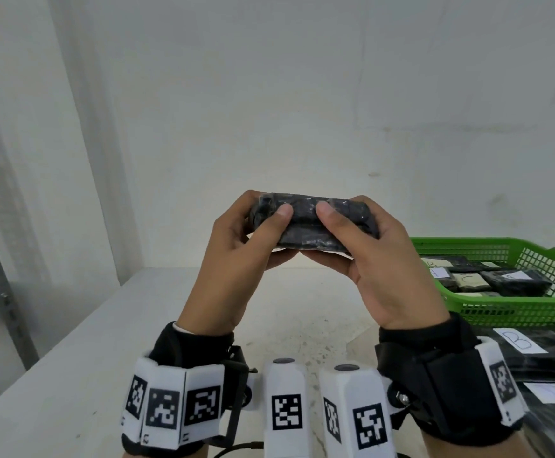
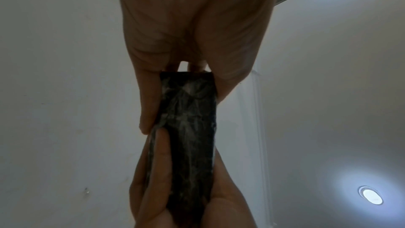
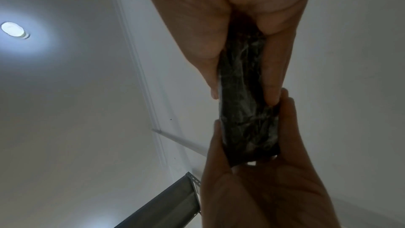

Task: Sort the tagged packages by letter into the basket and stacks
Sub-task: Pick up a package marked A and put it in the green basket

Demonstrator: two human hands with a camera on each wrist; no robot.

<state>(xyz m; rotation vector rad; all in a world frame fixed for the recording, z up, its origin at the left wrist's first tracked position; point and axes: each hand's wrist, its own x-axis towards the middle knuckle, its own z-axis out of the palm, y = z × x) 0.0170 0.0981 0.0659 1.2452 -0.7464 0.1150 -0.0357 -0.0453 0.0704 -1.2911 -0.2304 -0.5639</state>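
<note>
White wall, crinkled black package (image 1: 312, 223) gripped by both hands

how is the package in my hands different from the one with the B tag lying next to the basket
The held package is up in the air, gripped by the left hand and right hand; the B-tagged package lies flat beside the green basket. The B-tagged package shows its white tag face up; the held package shows no readable tag. Both are wrapped in dark plastic.

Plain white wall (image 1: 269, 94), pale table (image 1: 71, 358), round ceiling lights (image 2: 370, 197)
</note>
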